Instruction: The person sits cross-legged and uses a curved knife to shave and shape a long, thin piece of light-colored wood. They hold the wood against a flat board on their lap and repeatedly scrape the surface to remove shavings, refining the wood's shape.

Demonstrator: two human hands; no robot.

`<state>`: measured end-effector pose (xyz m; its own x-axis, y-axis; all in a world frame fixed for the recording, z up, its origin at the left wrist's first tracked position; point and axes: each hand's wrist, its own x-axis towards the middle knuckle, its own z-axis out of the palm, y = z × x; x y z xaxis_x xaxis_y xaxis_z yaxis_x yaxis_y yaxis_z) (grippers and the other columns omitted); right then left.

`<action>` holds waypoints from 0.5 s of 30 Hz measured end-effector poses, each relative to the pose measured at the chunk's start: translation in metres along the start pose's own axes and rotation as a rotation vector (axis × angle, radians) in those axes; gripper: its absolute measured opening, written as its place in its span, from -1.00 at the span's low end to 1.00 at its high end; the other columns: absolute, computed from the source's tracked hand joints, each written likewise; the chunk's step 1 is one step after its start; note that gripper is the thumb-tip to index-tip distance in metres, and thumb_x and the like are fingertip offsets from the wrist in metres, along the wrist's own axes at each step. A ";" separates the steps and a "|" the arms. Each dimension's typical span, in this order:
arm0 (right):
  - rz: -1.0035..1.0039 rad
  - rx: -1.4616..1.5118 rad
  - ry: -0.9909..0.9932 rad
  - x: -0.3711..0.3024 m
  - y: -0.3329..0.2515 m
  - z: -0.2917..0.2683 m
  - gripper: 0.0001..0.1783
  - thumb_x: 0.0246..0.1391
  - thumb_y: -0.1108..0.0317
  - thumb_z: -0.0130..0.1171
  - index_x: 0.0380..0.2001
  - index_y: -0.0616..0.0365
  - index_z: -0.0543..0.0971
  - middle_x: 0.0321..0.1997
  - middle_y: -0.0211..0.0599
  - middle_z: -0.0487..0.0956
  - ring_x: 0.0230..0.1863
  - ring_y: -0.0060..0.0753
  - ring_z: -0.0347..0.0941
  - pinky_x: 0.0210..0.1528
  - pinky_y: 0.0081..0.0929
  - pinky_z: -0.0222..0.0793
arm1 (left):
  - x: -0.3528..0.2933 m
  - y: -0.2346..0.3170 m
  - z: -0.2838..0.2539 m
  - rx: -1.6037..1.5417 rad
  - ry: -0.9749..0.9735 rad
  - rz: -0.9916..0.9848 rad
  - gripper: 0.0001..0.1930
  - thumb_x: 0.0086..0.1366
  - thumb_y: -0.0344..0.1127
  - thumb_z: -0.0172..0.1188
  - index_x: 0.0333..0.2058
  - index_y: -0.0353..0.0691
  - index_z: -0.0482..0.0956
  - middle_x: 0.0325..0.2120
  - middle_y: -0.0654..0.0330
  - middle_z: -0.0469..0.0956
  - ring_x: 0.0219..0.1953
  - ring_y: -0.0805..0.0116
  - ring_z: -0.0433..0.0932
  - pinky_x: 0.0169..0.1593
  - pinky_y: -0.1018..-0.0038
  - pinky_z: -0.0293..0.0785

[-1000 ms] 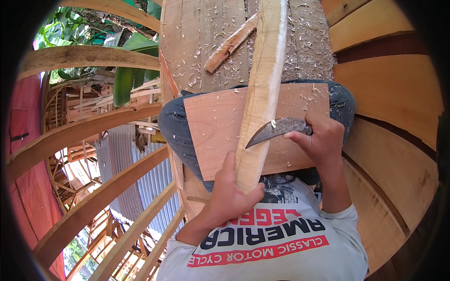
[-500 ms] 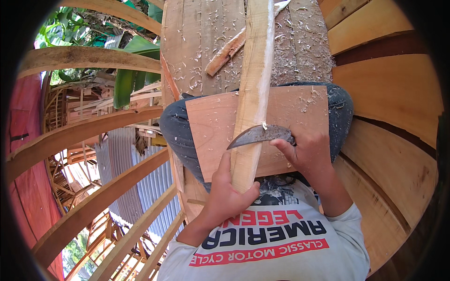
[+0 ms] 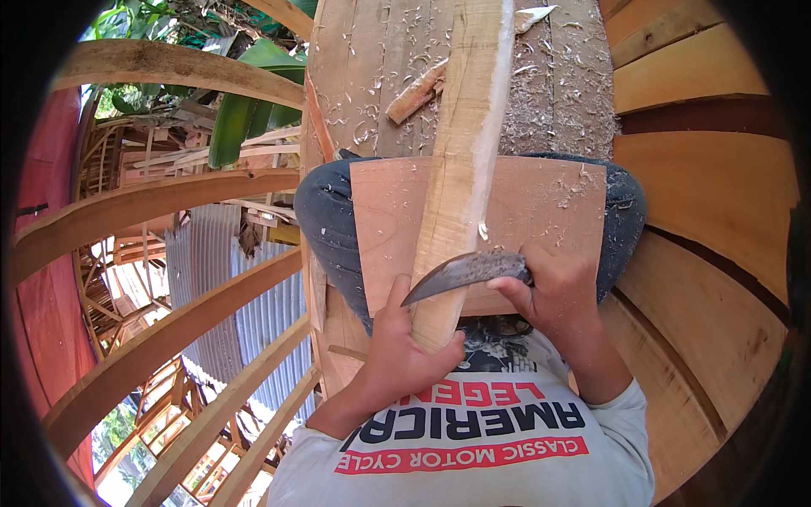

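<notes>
A long, pale wooden plank (image 3: 463, 152) runs from near my belly away over my lap. My left hand (image 3: 412, 351) is closed around its near end, thumb on the right side and fingers on the left. In my right hand (image 3: 557, 287) is a curved knife (image 3: 473, 272), its dark blade lying across the plank with the tip close to my left index finger. The knife's handle is mostly hidden in my fist. Under the plank a flat plywood board (image 3: 541, 203) rests on my crossed legs. A small curled shaving (image 3: 483, 229) clings to the plank's right edge.
Wood shavings litter the slatted floor (image 3: 557, 84) ahead. A broken strip of wood (image 3: 416, 91) lies left of the plank. Wooden rails (image 3: 169, 190) stand along the left, with corrugated metal sheets (image 3: 270, 329) beyond. Wide boards (image 3: 701, 173) form the right side.
The knife and my right hand have come nearer to my body along the plank. The blade now sits lower, closer to my left hand, which keeps its grip.
</notes>
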<state>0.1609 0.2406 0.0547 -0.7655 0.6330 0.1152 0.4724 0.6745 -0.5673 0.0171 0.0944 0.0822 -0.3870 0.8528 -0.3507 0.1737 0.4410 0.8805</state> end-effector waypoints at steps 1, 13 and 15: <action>0.074 -0.048 0.008 0.000 0.009 0.001 -0.42 -0.05 -0.17 0.18 -0.76 0.14 0.41 -0.77 -0.16 0.37 -0.71 -0.08 0.38 -0.66 -0.28 0.25 | 0.001 0.000 -0.001 -0.007 -0.039 -0.040 -0.44 -0.08 -0.34 0.29 -0.12 -0.42 0.25 -0.35 -0.08 0.50 -0.27 0.23 0.53 -0.21 0.40 0.43; -0.035 -0.021 0.021 0.001 0.022 0.007 -0.43 -0.03 -0.14 0.17 -0.67 0.20 0.44 -0.75 -0.11 0.36 -0.66 0.03 0.36 -0.62 -0.27 0.23 | 0.011 -0.004 0.007 -0.094 -0.087 -0.063 -0.42 -0.07 -0.33 0.26 -0.09 -0.45 0.22 -0.38 -0.19 0.50 -0.29 -0.06 0.57 -0.26 0.28 0.45; 0.134 0.011 0.048 0.001 0.034 0.008 -0.44 -0.03 -0.14 0.18 -0.67 0.19 0.43 -0.73 -0.10 0.37 -0.64 0.03 0.36 -0.62 -0.27 0.23 | 0.011 0.004 0.005 -0.129 -0.137 -0.139 -0.44 -0.07 -0.33 0.26 -0.11 -0.43 0.23 -0.39 -0.19 0.50 -0.29 -0.06 0.57 -0.25 0.28 0.45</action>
<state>0.1725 0.2614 0.0294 -0.6737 0.7350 0.0762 0.5642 0.5783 -0.5892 0.0184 0.1065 0.0801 -0.2711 0.8199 -0.5042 0.0069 0.5254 0.8508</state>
